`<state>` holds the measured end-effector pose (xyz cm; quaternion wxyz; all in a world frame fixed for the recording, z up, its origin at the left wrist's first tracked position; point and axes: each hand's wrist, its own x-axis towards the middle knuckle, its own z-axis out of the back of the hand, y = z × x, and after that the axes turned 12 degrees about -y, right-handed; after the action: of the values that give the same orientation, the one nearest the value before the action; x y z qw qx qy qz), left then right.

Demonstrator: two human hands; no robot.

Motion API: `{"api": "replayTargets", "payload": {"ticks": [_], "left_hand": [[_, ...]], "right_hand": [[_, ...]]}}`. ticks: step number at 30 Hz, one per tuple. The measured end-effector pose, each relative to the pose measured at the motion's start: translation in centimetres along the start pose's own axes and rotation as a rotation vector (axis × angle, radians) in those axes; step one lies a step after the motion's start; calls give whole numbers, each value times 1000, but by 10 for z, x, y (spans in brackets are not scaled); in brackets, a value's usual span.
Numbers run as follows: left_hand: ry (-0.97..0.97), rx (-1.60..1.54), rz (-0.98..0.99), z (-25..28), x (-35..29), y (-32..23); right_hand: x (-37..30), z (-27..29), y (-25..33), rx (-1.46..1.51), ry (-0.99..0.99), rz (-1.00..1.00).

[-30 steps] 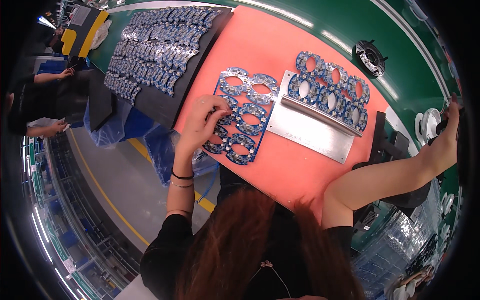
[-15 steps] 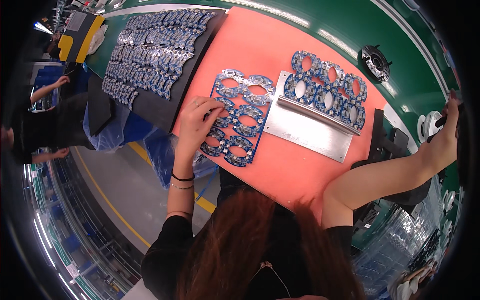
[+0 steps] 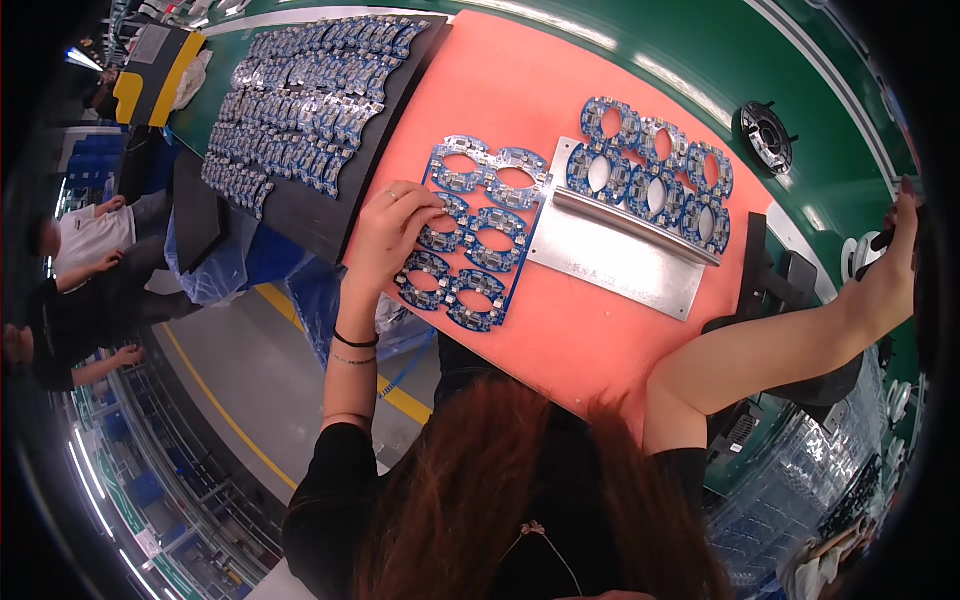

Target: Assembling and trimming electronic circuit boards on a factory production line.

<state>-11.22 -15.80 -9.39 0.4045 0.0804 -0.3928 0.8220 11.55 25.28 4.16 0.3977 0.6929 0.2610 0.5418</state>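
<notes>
The person's left hand point(image 3: 388, 235) rests flat on a blue panel of circuit boards point(image 3: 478, 232) lying on the orange mat point(image 3: 590, 330), fingers point(image 3: 425, 212) spread over the panel's left edge — pressing on it rather than clenched around it. The panel is a grid of oval-holed boards, and it lies just beside a bare metal plate point(image 3: 615, 262) to its right, their edges touching or nearly so. A second blue panel point(image 3: 650, 172) of the same kind sits on the far part of that plate, held along a raised ridge.

The right hand point(image 3: 893, 265) is stretched far out to the person's right, well apart from both panels, near the edge of the green table point(image 3: 700, 60). It reaches a dark object at the picture's rim — whether it grips it or only touches it cannot be told.

To the left of the mat, a black tray point(image 3: 300, 215) carries many rows of small blue boards point(image 3: 295, 95). A round black part point(image 3: 767, 135) lies on the green surface beyond the plate. Other people sit at the far left.
</notes>
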Motion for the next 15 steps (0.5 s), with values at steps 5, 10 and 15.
{"api": "replayTargets", "payload": {"ticks": [5,10,15], "left_hand": [[22,75,-74,-1,1,-5],[15,-8,-18,-2,1,-1],[23,-130,108,0,3,2]], "right_hand": [[6,2,-5,21,50,55],[11,5,-9,42,106,117],[10,4,-12,40,104,135]]}}
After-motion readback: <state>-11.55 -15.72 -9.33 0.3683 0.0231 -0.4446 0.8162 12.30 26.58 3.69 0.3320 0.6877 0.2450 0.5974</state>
